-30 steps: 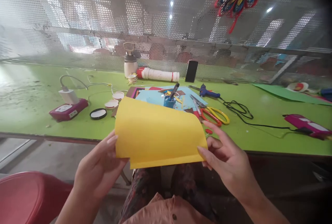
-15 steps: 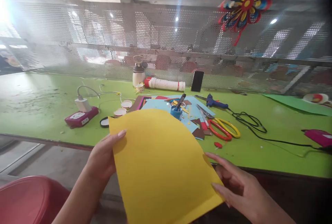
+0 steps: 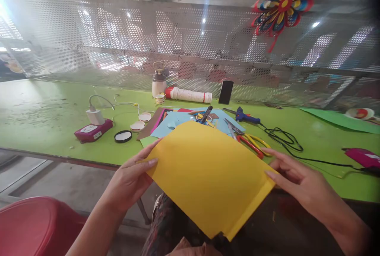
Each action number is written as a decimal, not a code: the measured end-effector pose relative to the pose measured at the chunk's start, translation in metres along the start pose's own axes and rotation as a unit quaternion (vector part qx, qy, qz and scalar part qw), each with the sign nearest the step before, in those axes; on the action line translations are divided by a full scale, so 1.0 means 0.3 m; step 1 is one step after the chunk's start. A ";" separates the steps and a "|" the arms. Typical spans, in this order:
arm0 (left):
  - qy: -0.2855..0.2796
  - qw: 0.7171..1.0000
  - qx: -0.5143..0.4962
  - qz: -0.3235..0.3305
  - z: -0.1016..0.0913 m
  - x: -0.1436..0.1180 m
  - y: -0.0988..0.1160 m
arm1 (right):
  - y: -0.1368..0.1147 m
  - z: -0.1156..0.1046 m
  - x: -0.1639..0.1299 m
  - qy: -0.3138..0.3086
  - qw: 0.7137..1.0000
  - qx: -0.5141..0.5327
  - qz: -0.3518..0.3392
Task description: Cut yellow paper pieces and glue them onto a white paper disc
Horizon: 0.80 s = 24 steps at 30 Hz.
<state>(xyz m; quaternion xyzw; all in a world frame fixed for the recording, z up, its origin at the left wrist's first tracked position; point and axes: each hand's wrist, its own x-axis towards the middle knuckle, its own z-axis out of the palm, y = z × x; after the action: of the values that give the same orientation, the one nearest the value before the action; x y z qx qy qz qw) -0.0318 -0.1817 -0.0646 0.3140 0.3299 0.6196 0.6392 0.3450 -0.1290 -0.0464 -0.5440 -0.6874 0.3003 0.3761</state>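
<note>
A sheet of yellow paper (image 3: 208, 177) is held up in front of the table, bowed upward, with a narrow fold along its lower right edge and a small notch at the bottom corner. My left hand (image 3: 133, 181) pinches its left corner, thumb on top. At the right corner, my right hand (image 3: 293, 181) grips the sheet between thumb and fingers. Behind the paper lie blue paper sheets (image 3: 166, 125) and scissors with red and yellow handles (image 3: 252, 145), partly covered by it.
On the green table (image 3: 97, 155) are a maroon power socket (image 3: 93, 130), a black-rimmed lid (image 3: 123, 136), a blue glue gun (image 3: 247, 116), a phone (image 3: 226, 92), a jug (image 3: 159, 84) and a roll of white cups (image 3: 191, 95). A red stool (image 3: 35, 228) stands at lower left.
Both hands have shifted right and the yellow paper has turned, its lower corner swinging up and right. The right hand has risen, and the black-rimmed lid now shows fully.
</note>
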 end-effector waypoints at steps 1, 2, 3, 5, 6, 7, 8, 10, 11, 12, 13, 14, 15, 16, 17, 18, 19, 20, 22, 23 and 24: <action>-0.010 1.000 -0.001 -0.001 -0.003 -0.010 -0.008 | 0.001 -0.008 0.017 0.012 1.000 0.009 -0.003; -0.027 1.000 -0.001 -0.005 -0.008 -0.021 -0.015 | 0.001 -0.015 0.035 0.023 1.000 0.012 -0.008; -0.049 0.999 -0.001 -0.014 -0.015 -0.032 -0.021 | -0.001 -0.022 0.055 0.033 0.999 0.011 -0.013; -0.096 0.995 -0.008 -0.028 -0.028 -0.054 -0.031 | -0.012 -0.033 0.099 0.035 0.999 0.005 -0.026; -0.112 0.993 -0.013 -0.033 -0.032 -0.062 -0.036 | -0.022 -0.036 0.123 0.026 0.999 0.002 -0.031; -0.125 0.991 -0.015 -0.043 -0.035 -0.067 -0.040 | -0.037 -0.037 0.149 0.012 0.999 -0.003 -0.038; -0.128 0.990 -0.010 -0.055 -0.034 -0.070 -0.045 | -0.054 -0.037 0.178 -0.006 0.999 -0.007 -0.045; -0.117 0.989 0.021 -0.083 -0.022 -0.068 -0.056 | -0.096 -0.030 0.242 -0.053 0.997 -0.019 -0.058; -0.107 0.988 0.043 -0.102 -0.011 -0.064 -0.062 | -0.119 -0.024 0.276 -0.079 0.994 -0.026 -0.066; -0.096 0.987 0.060 -0.114 0.002 -0.059 -0.069 | -0.142 -0.016 0.310 -0.100 0.992 -0.032 -0.077; -0.081 0.986 0.069 -0.125 0.016 -0.055 -0.076 | -0.164 -0.007 0.343 -0.120 0.988 -0.036 -0.087; -0.064 0.987 0.067 -0.131 0.029 -0.050 -0.081 | -0.185 0.002 0.374 -0.141 0.985 -0.041 -0.096; -0.044 0.988 0.061 -0.132 0.041 -0.048 -0.085 | -0.204 0.011 0.401 -0.158 0.981 -0.045 -0.103; -0.026 0.990 0.053 -0.131 0.051 -0.046 -0.085 | -0.221 0.018 0.423 -0.174 0.978 -0.048 -0.108; -0.012 0.991 0.046 -0.126 0.058 -0.047 -0.083 | -0.234 0.024 0.440 -0.188 0.975 -0.050 -0.109; -0.005 0.992 0.041 -0.120 0.064 -0.049 -0.078 | -0.243 0.028 0.453 -0.199 0.973 -0.050 -0.108; -0.004 0.993 0.039 -0.115 0.067 -0.053 -0.071 | -0.248 0.031 0.460 -0.207 0.972 -0.048 -0.105; -0.006 0.993 0.038 -0.109 0.070 -0.058 -0.063 | -0.249 0.033 0.464 -0.210 0.971 -0.044 -0.100; -0.017 0.994 0.037 -0.097 0.074 -0.070 -0.045 | -0.238 0.035 0.460 -0.207 0.974 -0.031 -0.089; -0.022 0.995 0.036 -0.091 0.076 -0.076 -0.039 | -0.227 0.036 0.453 -0.200 0.976 -0.022 -0.083; -0.026 0.995 0.037 -0.086 0.078 -0.081 -0.035 | -0.213 0.037 0.444 -0.193 0.978 -0.013 -0.076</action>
<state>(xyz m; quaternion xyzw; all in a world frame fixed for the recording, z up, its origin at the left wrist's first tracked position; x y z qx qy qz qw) -0.0071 -0.2063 -0.0585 0.3243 0.3616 0.5416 0.6862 0.2855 -0.0138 0.0256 -0.4270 -0.7899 0.3614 0.2513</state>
